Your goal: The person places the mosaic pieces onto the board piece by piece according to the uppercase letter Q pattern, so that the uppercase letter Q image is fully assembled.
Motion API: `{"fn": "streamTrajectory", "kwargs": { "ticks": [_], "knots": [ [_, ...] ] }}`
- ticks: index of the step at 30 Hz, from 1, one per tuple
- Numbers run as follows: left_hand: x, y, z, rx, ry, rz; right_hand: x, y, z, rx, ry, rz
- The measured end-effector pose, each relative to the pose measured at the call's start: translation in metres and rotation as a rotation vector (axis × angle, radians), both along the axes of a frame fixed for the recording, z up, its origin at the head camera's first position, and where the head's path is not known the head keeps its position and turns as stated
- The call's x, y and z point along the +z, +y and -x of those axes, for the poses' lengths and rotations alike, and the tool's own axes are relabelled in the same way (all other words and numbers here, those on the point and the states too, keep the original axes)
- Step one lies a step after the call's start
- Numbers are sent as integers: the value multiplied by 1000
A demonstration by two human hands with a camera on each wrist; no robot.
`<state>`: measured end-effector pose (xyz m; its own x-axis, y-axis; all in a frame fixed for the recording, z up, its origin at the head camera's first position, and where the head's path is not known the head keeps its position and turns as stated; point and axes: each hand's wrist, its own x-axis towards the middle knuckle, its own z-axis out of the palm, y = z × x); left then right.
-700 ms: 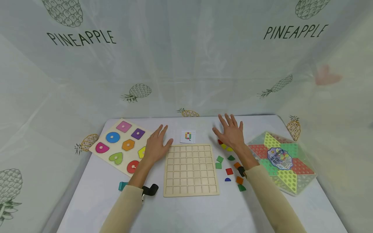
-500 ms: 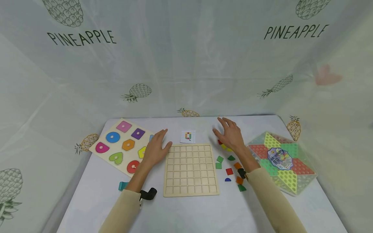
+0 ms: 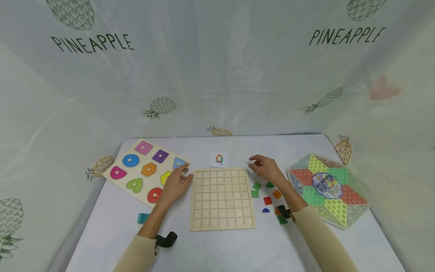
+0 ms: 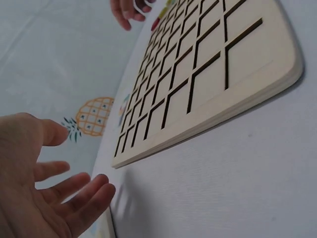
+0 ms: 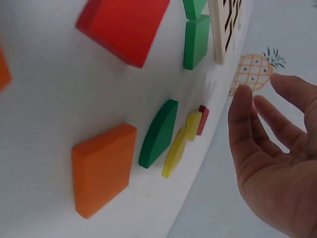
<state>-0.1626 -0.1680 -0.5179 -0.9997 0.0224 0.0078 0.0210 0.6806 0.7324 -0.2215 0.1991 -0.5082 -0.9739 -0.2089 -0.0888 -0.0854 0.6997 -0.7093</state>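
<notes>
A wooden grid board (image 3: 223,200) lies flat in the middle of the table. Just off its left edge hovers my left hand (image 3: 176,184), over the right side of a shape puzzle board (image 3: 134,172); its fingers are loosely bent with nothing in them, as the left wrist view also shows. My right hand (image 3: 266,168) hangs beyond the board's upper right corner, fingers relaxed and bent, holding nothing. In the right wrist view, yellow pieces (image 5: 174,152), a green curved piece (image 5: 158,134), an orange block (image 5: 104,168) and a red block (image 5: 121,29) lie beside that hand.
A small card (image 3: 219,159) with a coloured pattern lies behind the grid board. Green squares (image 3: 256,186) and a blue half-round (image 3: 266,210) lie to its right. A hexagonal box (image 3: 351,209) stands far right, a teal block (image 3: 143,218) at left.
Both hands have drawn back toward the person, the left also slightly leftward, uncovering a blue triangle on the puzzle board. The right hand's fingers have gone from spread to bent.
</notes>
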Motion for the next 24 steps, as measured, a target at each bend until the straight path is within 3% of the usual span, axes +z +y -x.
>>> {"fn": "streamTrajectory", "kwargs": {
  "ticks": [9,16,24],
  "knots": [
    [-8,0,-17,41,-117,-56,-2,-5,-13,47,-119,-37],
    [-12,4,-22,63,-209,-113,-8,-9,-18,85,-132,-33],
    [-14,7,-22,86,-220,-162,-9,-15,-20,60,-209,-8]
  ]
}}
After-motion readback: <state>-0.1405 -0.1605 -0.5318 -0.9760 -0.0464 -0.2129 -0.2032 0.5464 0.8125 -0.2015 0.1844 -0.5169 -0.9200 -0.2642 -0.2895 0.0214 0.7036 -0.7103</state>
